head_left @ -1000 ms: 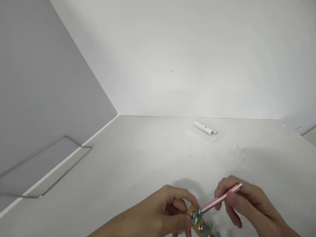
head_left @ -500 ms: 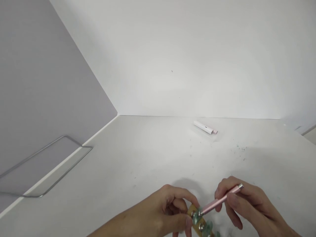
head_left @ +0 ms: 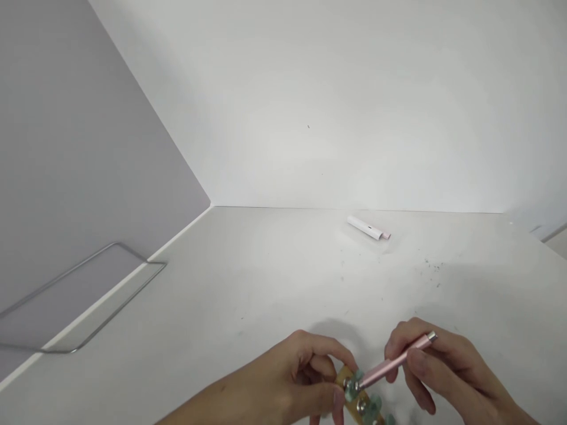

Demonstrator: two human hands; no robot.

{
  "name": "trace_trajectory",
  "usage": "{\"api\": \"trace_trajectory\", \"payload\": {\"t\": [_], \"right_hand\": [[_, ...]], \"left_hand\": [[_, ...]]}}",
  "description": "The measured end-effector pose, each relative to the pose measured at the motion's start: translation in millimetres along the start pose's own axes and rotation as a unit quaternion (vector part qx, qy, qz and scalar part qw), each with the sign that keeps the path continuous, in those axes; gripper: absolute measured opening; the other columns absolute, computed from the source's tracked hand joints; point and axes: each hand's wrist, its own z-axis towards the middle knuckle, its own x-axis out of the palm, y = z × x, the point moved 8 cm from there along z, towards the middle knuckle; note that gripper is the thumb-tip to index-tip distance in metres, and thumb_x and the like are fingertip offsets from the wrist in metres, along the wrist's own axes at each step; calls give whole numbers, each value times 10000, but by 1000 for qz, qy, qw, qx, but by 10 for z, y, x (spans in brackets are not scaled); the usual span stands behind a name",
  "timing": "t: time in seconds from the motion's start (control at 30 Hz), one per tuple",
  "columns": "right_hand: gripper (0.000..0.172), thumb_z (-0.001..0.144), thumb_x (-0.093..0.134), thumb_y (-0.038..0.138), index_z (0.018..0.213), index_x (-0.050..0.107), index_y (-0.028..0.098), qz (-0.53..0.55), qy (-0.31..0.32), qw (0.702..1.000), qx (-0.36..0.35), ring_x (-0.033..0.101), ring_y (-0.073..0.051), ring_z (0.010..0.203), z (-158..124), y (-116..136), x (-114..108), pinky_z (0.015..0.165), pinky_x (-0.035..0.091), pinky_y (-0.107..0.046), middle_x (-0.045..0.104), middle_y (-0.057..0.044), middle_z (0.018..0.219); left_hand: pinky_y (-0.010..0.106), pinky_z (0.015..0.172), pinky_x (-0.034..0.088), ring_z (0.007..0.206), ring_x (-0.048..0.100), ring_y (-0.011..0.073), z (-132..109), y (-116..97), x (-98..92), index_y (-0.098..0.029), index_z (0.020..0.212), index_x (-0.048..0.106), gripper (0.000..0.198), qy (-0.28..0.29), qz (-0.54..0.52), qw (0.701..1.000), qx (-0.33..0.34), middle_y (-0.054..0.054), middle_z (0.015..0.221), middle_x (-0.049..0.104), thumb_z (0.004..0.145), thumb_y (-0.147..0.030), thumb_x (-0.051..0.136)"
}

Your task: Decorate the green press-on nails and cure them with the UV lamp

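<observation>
At the bottom edge of the view my left hand is closed round a small tan block that carries metal studs and pale green pieces; the lower part of the block is cut off by the frame. My right hand pinches a slim pink tool with a silver end cap, held slanted, its tip resting on the upper stud of the block. Both hands hover just above the white table.
A white cap with a pink end lies near the back wall. A bent metal wire frame leans at the left where the table meets the grey side panel. Small dark specks dot the table right of centre.
Almost nothing has moved; the pink tool and my right hand shifted down by a hair, with the tip staying on the block.
</observation>
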Motion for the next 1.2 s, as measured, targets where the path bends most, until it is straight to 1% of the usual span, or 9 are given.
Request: {"api": "trace_trajectory", "payload": {"t": [0.07, 0.2, 0.4, 0.6, 0.73, 0.9, 0.97, 1.13, 1.2], "right_hand": [[481, 900, 603, 683, 833, 761, 233, -6, -15, 1000, 6, 419, -109, 534, -4, -4, -9, 566, 348, -284, 630, -14, 741], [489, 897, 598, 694, 842, 766, 239, -15, -22, 1000, 9, 418, -107, 541, -16, -8, -14, 577, 360, -281, 624, -12, 742], [476, 891, 608, 690, 840, 768, 245, 0, -12, 1000, 10, 405, -116, 543, -5, 13, 8, 561, 368, -281, 622, -10, 740], [470, 895, 615, 680, 859, 766, 237, 10, 2, 1000, 11, 413, -106, 540, 1, 2, 24, 557, 339, -275, 621, -9, 742], [447, 909, 616, 658, 850, 762, 239, 22, 4, 1000, 2, 406, -105, 543, 1, 20, 38, 548, 325, -269, 632, -8, 747], [442, 917, 612, 647, 860, 767, 238, 25, 11, 1000, 6, 413, -103, 546, -2, -3, 38, 551, 341, -263, 650, -18, 785], [441, 929, 596, 641, 868, 762, 237, 16, 10, 1000, 0, 415, -105, 547, -3, -4, 20, 557, 345, -265, 642, -18, 791], [391, 978, 555, 583, 887, 735, 249, 7, 18, 999, -33, 392, -118, 531, 10, 29, 11, 551, 380, -274, 570, 11, 720], [378, 982, 558, 567, 888, 738, 249, 17, 1, 999, -38, 386, -117, 525, 14, 25, -12, 548, 375, -277, 561, 13, 715]], "left_hand": [[201, 616, 487, 678, 572, 127, 0, -4, -3, -130, 1099, 716, 372, -2, 0, 1000, 0, 74, 804, 667, 908, -448, 734], [198, 615, 489, 678, 571, 126, 6, -5, -6, -134, 1106, 717, 363, -2, -1, 1000, 0, 76, 814, 674, 909, -438, 732], [197, 620, 493, 669, 572, 122, 14, 6, -17, -135, 1107, 719, 338, -4, 5, 1000, 4, 71, 806, 674, 919, -416, 729], [189, 609, 492, 656, 566, 115, 12, -21, -11, -129, 1092, 719, 328, -4, -1, 1000, 9, 70, 795, 673, 921, -409, 728], [187, 605, 490, 675, 580, 125, 13, -21, -12, -128, 1078, 717, 341, -6, -4, 1000, 2, 72, 799, 672, 904, -420, 743], [193, 609, 487, 661, 568, 119, 13, -14, -9, -128, 1083, 717, 341, -4, -11, 1000, 1, 70, 797, 672, 905, -418, 743], [195, 605, 486, 660, 570, 122, 10, -5, -14, -128, 1086, 716, 341, -6, -11, 1000, 4, 71, 795, 675, 905, -416, 742], [205, 617, 495, 679, 585, 133, -12, 13, -14, -136, 1109, 715, 351, 0, 1, 1000, 6, 71, 807, 676, 914, -427, 730], [200, 611, 491, 665, 582, 127, -24, 14, -21, -136, 1090, 714, 351, -2, -1, 1000, 5, 66, 796, 670, 908, -435, 734]]}}
